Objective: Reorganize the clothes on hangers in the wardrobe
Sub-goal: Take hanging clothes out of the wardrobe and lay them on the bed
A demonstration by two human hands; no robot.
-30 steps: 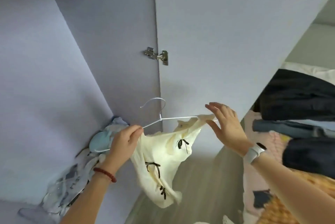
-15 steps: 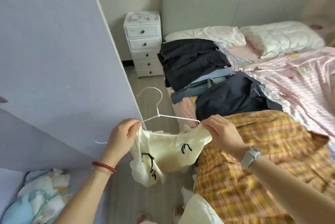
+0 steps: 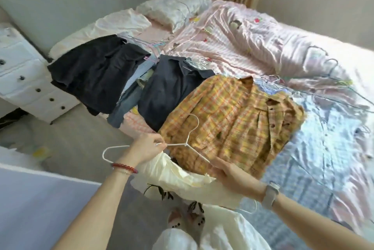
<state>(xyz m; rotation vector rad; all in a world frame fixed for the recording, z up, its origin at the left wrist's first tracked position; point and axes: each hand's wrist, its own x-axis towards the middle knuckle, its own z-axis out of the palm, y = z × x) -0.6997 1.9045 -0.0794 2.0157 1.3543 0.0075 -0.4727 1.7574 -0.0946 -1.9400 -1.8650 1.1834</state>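
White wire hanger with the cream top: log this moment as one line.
left hand grips white wire hanger | right hand holds other arm, cream bow-trimmed top | over yellow plaid shirt on bed

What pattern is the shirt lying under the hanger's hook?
Yellow-orange plaid shirt, clearest in the head view.

Thin white coated wire hanger point(image 3: 187, 144), soft matt cream cloth top point(image 3: 182, 179), crumpled plaid cotton shirt point(image 3: 232, 116)

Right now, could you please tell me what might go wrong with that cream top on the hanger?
The cream top sags below the hanger between the left hand and right hand, so it could slip off. The hook hangs over the plaid shirt and might snag it.
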